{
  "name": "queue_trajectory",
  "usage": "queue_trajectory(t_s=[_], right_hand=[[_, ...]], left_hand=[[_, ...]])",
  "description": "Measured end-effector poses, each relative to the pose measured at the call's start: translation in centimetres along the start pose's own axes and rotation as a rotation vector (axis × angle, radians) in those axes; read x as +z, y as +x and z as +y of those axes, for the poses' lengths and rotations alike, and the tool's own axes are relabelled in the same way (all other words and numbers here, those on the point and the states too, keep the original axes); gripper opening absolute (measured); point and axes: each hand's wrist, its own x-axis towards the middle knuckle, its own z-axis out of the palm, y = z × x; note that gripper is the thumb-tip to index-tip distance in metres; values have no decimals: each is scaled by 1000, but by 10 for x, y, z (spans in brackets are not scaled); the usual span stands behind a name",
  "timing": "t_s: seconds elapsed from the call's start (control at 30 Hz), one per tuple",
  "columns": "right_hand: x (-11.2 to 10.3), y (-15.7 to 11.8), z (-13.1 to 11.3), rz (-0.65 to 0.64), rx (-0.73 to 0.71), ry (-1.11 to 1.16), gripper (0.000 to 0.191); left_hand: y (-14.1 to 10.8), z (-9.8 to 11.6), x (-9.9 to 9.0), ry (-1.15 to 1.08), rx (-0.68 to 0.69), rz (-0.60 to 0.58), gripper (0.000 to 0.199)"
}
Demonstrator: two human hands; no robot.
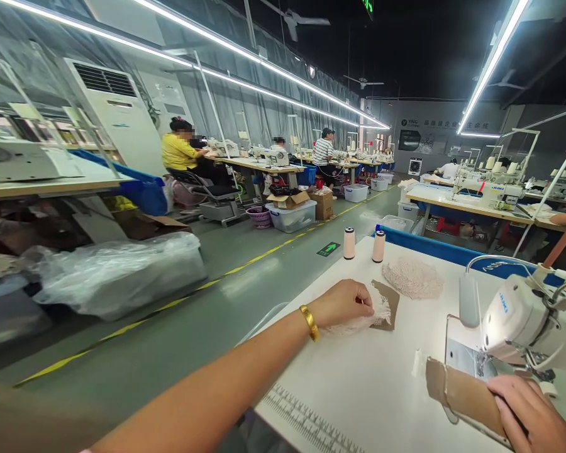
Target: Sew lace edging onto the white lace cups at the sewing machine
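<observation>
My left hand [351, 301], with a gold bracelet at the wrist, pinches a piece of pale pink lace [381, 308]. Part of this lace lies over a small brown card [390, 302] on the white sewing table [358, 377]. Beyond it rests a loose heap of the same pale lace [412, 278]. My right hand [531, 412] lies at the right edge, its fingers apart over the end of a brown cardboard-like strip [466, 393]. Just above that hand is the lit needle area of a white sewing machine [519, 318]. Whatever lies under the right palm is hidden.
Two pink thread spools [349, 244] stand at the table's far edge, beside a blue trough [419, 242]. Ruler markings [306, 418] run along the near edge. Left is an aisle with a yellow line [245, 265]. Other people sit at machines farther off.
</observation>
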Motion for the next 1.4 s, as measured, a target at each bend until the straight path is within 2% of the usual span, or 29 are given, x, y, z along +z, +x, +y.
queue_trajectory(t_s=[0.3,0.47,0.57,0.67,0.73,0.77,0.83,0.9,1.0,1.07,1.13,1.23,1.33,1.4], right_hand=[[-2,-1,-4,-80,56,12,23],[0,-5,-3,-87,47,18,22],[3,-8,-1,-77,54,31,23],[2,-6,-4,-100,107,73,25],[-4,-2,-11,-126,165,108,27],[-8,1,-15,-138,190,127,27],[-17,9,-24,-141,298,163,28],[-23,18,-32,-156,382,222,29],[-27,26,-40,-193,434,301,27],[-25,27,-43,-214,444,311,25],[-24,26,-45,-237,441,316,28],[-27,27,-50,-250,463,403,39],[-40,37,-55,-273,603,641,43],[-52,46,-57,-326,701,940,43]], left_hand=[[5,24,13,-74,-60,-38,11],[10,23,8,-80,-103,-33,11],[5,34,4,-92,-96,-6,12],[-9,63,8,-141,7,-63,15],[-19,84,14,-212,150,-212,20],[-23,93,17,-254,258,-242,25],[-23,104,23,-238,353,-167,31],[-14,105,34,-126,346,-86,33],[7,101,61,40,334,-85,34],[18,101,83,106,337,-127,35],[26,104,102,132,316,-169,27],[26,114,115,96,325,-247,19],[14,124,112,-193,357,-456,22],[5,130,106,-485,326,-625,30]])
